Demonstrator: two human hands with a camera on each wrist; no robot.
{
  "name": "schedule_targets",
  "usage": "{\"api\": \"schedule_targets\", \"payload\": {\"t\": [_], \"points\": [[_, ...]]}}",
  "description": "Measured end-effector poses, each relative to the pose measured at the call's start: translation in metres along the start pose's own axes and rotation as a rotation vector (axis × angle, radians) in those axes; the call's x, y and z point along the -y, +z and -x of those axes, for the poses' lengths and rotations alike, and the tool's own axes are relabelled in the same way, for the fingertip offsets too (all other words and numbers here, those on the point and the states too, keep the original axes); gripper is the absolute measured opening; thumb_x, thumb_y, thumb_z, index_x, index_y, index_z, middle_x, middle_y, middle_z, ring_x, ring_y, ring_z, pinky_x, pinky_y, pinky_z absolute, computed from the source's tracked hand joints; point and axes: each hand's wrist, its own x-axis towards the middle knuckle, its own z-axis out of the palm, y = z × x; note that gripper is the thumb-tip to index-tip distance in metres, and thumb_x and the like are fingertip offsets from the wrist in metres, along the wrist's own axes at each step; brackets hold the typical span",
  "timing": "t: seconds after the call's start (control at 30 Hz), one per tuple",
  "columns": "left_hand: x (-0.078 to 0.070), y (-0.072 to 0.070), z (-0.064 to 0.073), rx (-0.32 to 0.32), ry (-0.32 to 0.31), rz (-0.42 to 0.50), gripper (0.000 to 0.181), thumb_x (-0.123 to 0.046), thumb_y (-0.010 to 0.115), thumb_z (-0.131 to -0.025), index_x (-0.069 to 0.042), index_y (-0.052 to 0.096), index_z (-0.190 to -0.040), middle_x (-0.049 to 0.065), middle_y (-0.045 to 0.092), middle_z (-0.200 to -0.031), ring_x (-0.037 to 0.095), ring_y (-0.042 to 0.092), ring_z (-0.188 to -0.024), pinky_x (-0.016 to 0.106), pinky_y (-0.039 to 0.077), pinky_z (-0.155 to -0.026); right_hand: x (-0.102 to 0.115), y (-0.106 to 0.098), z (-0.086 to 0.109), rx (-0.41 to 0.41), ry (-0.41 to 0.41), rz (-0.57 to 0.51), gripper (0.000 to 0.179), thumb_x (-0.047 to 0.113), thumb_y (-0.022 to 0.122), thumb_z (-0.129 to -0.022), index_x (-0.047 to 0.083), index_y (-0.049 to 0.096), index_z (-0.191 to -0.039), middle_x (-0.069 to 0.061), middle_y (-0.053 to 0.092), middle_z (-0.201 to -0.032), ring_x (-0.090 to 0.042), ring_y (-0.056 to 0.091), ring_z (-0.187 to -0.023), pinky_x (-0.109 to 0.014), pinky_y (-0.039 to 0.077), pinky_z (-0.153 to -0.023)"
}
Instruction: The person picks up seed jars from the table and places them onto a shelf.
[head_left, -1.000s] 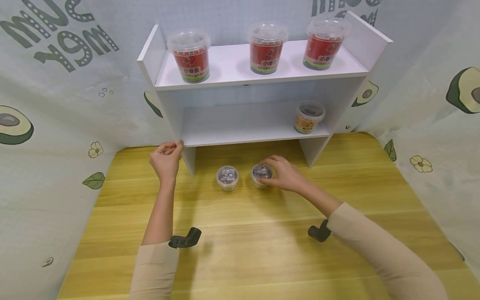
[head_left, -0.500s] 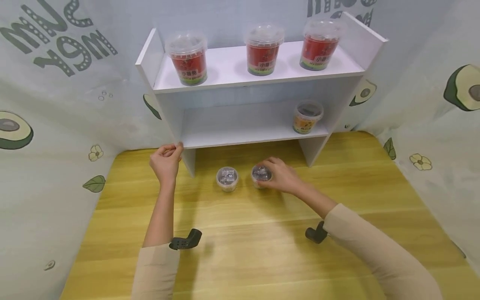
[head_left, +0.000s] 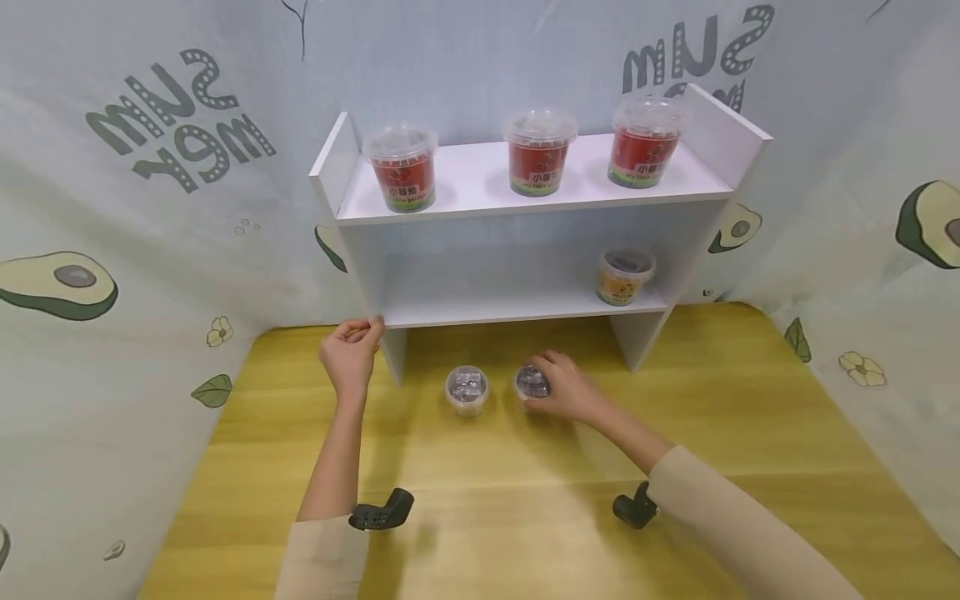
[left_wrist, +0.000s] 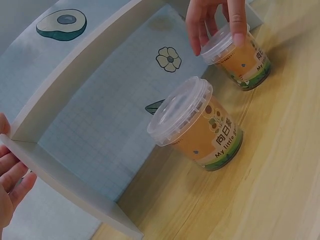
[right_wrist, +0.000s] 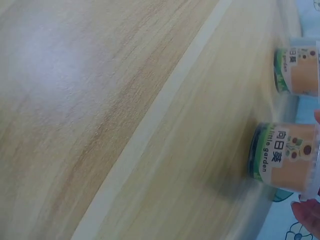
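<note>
Two clear-lidded plastic cups with orange labels stand on the wooden table in front of the white shelf (head_left: 517, 315). My right hand (head_left: 567, 390) grips the right cup (head_left: 533, 381) around its lid from above; in the right wrist view fingertips (right_wrist: 307, 216) show at the rim of that cup (right_wrist: 285, 156). The left cup (head_left: 467, 392) stands untouched beside it, nearest the camera in the left wrist view as the orange cup (left_wrist: 207, 135). At the shelf's left side, my left hand (head_left: 350, 356) pinches the edge near the lower board.
Several cups stand on the shelf: three red-labelled ones, such as the middle tomato cup (head_left: 538, 158), on the top board, and a yellow-labelled cup (head_left: 622, 279) at the lower board's right end. A patterned cloth (head_left: 187, 275) hangs around the table (head_left: 525, 533).
The head view has tilted up, so shelf and cups appear lower. My right fingers have drawn in around the right cup's lid. The left hand stays on the shelf edge.
</note>
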Motion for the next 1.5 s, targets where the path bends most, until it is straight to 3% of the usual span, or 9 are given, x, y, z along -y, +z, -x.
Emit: {"api": "schedule_targets", "payload": {"t": [0.17,0.3,0.5,0.67,0.87,1.03,1.23,1.5], "points": [[-0.014,0.005,0.005,0.004,0.01,-0.016,0.018,-0.009,0.072,-0.076,0.008,0.068,-0.078,-0.013,0.061,-0.06,0.02,0.066,-0.056,0.019,0.052,-0.049,-0.002,0.001,-0.002,0.007,0.006,0.001,0.065,0.03,0.08,-0.07,0.004,0.054,-0.124,-0.022,0.052,-0.118,-0.039,0.052,-0.106,-0.052,0.051,-0.076],[-0.007,0.007,0.001,0.024,-0.01,-0.004,0.019,-0.012,0.072,-0.076,0.006,0.068,-0.078,-0.011,0.062,-0.062,0.017,0.068,-0.061,0.018,0.052,-0.05,-0.003,0.0,-0.002,0.022,0.023,-0.003,0.064,0.028,0.08,-0.069,0.004,0.055,-0.123,-0.023,0.052,-0.118,-0.039,0.052,-0.106,-0.052,0.05,-0.077],[0.01,0.004,-0.007,-0.012,-0.016,0.006,0.017,-0.017,0.074,-0.075,-0.001,0.068,-0.072,-0.006,0.065,-0.065,0.009,0.067,-0.06,0.016,0.052,-0.05,0.0,-0.001,-0.005,0.037,-0.003,-0.024,0.064,0.026,0.08,-0.068,0.004,0.055,-0.122,-0.023,0.052,-0.119,-0.038,0.054,-0.104,-0.05,0.051,-0.078],[0.005,-0.001,-0.011,-0.032,0.004,0.007,0.018,-0.018,0.075,-0.074,-0.003,0.068,-0.071,-0.003,0.066,-0.067,0.01,0.067,-0.06,0.017,0.052,-0.05,0.005,-0.007,-0.012,0.047,-0.005,-0.034,0.065,0.027,0.081,-0.067,0.006,0.056,-0.123,-0.023,0.05,-0.121,-0.038,0.054,-0.104,-0.05,0.051,-0.08],[0.004,0.001,-0.011,-0.031,0.018,0.013,0.019,-0.017,0.075,-0.074,0.0,0.067,-0.071,-0.01,0.063,-0.061,0.005,0.065,-0.057,0.017,0.052,-0.049,0.01,-0.028,-0.008,0.04,-0.028,-0.052,0.061,0.025,0.081,-0.067,0.007,0.057,-0.12,-0.022,0.052,-0.119,-0.037,0.055,-0.101,-0.049,0.051,-0.078],[0.012,0.004,-0.008,-0.029,0.025,0.015,0.02,-0.017,0.075,-0.074,0.001,0.068,-0.07,-0.003,0.065,-0.064,0.003,0.065,-0.056,0.018,0.052,-0.048,0.013,-0.045,0.001,0.064,-0.03,-0.029,0.058,0.026,0.079,-0.068,0.008,0.058,-0.118,-0.018,0.053,-0.116,-0.033,0.056,-0.098,-0.046,0.051,-0.074],[0.012,0.002,-0.006,-0.028,0.018,0.006,0.02,-0.018,0.076,-0.074,0.0,0.068,-0.072,0.007,0.069,-0.073,0.003,0.065,-0.058,0.017,0.052,-0.049,0.025,-0.066,0.009,0.092,-0.059,-0.022,0.059,0.027,0.079,-0.068,0.008,0.057,-0.119,-0.015,0.055,-0.113,-0.028,0.057,-0.093,-0.04,0.051,-0.072],[0.012,0.001,-0.003,-0.015,0.02,0.005,0.022,-0.019,0.075,-0.074,0.003,0.068,-0.074,0.005,0.068,-0.072,0.008,0.067,-0.06,0.018,0.053,-0.05,0.039,-0.091,0.015,0.087,-0.109,-0.007,0.056,0.027,0.078,-0.068,0.008,0.058,-0.117,-0.012,0.056,-0.108,-0.025,0.055,-0.089,-0.035,0.05,-0.069]]}}
